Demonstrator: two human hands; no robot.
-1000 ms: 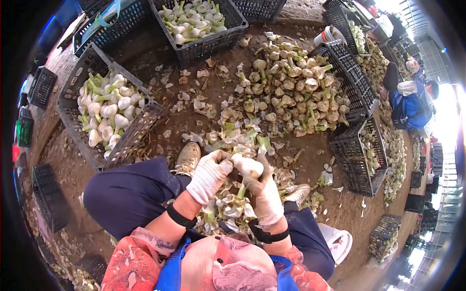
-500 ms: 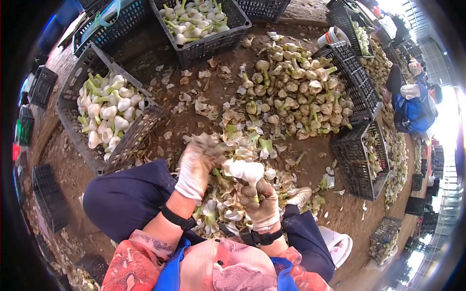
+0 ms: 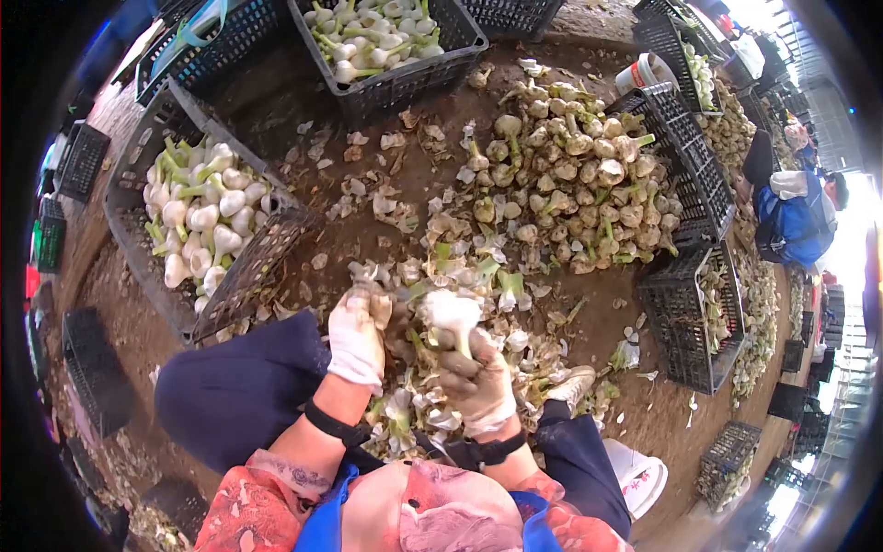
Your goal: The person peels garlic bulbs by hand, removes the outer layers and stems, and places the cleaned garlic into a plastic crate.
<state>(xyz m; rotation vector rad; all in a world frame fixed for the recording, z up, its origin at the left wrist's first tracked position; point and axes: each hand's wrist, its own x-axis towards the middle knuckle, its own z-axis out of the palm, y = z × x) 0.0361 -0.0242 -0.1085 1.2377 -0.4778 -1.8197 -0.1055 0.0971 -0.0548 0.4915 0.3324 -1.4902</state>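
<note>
My right hand (image 3: pixel 478 379), in a soiled glove, is closed around the stem of a white garlic bulb (image 3: pixel 451 311); the bulb points up and away from me, slightly blurred. My left hand (image 3: pixel 361 333), gloved too, is just left of the bulb and apart from it. Its fingers are curled in and partly smeared; whatever they hold cannot be made out. Under both hands lies a litter of peeled garlic skins and cut leaves (image 3: pixel 405 405). Beyond them is a heap of unpeeled, dirt-covered garlic (image 3: pixel 579 175).
Black crates of cleaned garlic stand at left (image 3: pixel 152 267) and at the top (image 3: pixel 418 78). A crate (image 3: pixel 685 166) leans against the heap's right side, with another crate (image 3: pixel 676 322) below it. A white bucket (image 3: pixel 644 74) lies beyond. A person in blue (image 3: pixel 796 221) is at far right.
The garlic bulb and my right hand have shifted slightly left, the bulb now tilted more upright. My left hand has drawn slightly left and down, away from the bulb.
</note>
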